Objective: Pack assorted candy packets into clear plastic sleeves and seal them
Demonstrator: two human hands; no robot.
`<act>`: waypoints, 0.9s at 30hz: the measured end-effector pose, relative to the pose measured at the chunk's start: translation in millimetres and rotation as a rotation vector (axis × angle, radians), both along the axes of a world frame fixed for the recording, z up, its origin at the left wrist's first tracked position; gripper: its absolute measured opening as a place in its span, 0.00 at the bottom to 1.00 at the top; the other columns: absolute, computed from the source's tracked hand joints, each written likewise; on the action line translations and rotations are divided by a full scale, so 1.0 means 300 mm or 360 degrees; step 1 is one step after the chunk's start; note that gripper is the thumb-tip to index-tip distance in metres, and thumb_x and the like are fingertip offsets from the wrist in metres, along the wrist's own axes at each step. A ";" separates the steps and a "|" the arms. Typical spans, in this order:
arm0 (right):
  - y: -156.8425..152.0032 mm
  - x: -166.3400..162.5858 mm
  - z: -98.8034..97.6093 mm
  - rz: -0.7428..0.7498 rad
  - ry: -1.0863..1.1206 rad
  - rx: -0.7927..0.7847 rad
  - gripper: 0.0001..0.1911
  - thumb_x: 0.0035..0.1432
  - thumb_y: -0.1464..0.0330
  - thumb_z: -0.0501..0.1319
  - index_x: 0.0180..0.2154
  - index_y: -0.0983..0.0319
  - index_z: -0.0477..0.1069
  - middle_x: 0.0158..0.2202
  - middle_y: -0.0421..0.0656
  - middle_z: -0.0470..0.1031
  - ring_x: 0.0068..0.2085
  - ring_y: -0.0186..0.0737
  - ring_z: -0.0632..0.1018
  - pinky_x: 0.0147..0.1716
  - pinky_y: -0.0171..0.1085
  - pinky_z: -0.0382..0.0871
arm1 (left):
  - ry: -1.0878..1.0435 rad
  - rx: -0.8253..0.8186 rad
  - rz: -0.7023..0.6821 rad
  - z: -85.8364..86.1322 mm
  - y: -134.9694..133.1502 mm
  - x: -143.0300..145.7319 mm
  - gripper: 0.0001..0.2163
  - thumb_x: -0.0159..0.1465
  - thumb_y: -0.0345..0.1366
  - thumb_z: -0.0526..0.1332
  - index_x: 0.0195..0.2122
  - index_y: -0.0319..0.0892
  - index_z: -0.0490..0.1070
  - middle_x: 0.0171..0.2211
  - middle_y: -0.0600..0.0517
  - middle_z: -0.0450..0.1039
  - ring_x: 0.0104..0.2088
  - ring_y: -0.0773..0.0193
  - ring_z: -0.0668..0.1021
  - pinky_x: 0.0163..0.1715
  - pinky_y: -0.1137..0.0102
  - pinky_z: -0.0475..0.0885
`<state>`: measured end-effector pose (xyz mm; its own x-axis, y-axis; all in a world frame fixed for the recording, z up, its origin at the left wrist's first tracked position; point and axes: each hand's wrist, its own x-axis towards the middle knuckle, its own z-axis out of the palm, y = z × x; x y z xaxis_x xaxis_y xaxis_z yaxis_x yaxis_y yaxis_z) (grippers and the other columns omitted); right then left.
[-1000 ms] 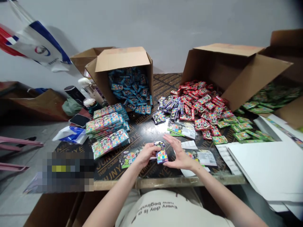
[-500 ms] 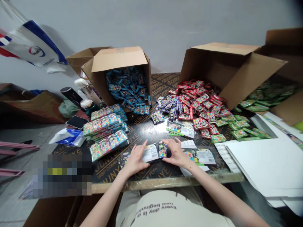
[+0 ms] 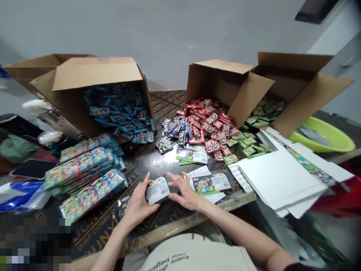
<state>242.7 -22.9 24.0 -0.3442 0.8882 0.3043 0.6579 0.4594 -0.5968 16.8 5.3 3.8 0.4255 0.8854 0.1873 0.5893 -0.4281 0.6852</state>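
Our left hand [image 3: 138, 200] spans the printed card [image 3: 158, 191], thumb and fingers wide apart at its two long edges; how firmly it presses, we cannot tell. Our right hand [image 3: 184, 191] is half open at the card's right end, and whether it grips anything is not clear to us. The card is near the front of the table [image 3: 98, 222]. Uneven squeezing could, we think, bend it; a careless right hand could push the second card [image 3: 213, 183] beside it.

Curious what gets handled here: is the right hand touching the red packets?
Apart. The head view shows tabletop and a printed card between the right hand and the red packets.
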 end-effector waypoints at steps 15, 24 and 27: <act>0.331 0.602 0.181 -0.0573 -0.0764 0.0021 0.39 0.37 0.67 0.67 0.54 0.60 0.60 0.50 0.51 0.66 0.53 0.56 0.63 0.54 0.57 0.43 | 0.0141 -0.0001 0.0034 -0.075 0.013 -0.016 0.36 0.46 0.38 0.66 0.57 0.44 0.56 0.52 0.44 0.63 0.52 0.49 0.64 0.54 0.48 0.49; 0.092 0.155 0.245 0.1315 0.0109 -0.0809 0.45 0.39 0.60 0.68 0.58 0.57 0.52 0.54 0.45 0.65 0.53 0.43 0.67 0.52 0.40 0.60 | -0.1048 -0.1810 -0.0423 0.121 -0.009 0.172 0.14 0.38 0.33 0.71 0.27 0.36 0.73 0.23 0.52 0.73 0.24 0.66 0.74 0.26 0.73 0.69; 0.110 0.166 0.194 0.0678 0.0234 -0.0550 0.38 0.45 0.57 0.65 0.57 0.56 0.54 0.56 0.46 0.61 0.56 0.45 0.63 0.55 0.45 0.56 | -0.1209 -0.1784 -0.0146 0.086 -0.007 0.160 0.14 0.37 0.28 0.71 0.25 0.36 0.71 0.21 0.53 0.73 0.22 0.68 0.74 0.24 0.74 0.69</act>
<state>292.5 10.0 82.1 -0.6699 0.7367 0.0923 0.3560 0.4278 -0.8308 64.8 3.1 29.7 0.6055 0.6900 -0.3965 -0.0875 0.5529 0.8286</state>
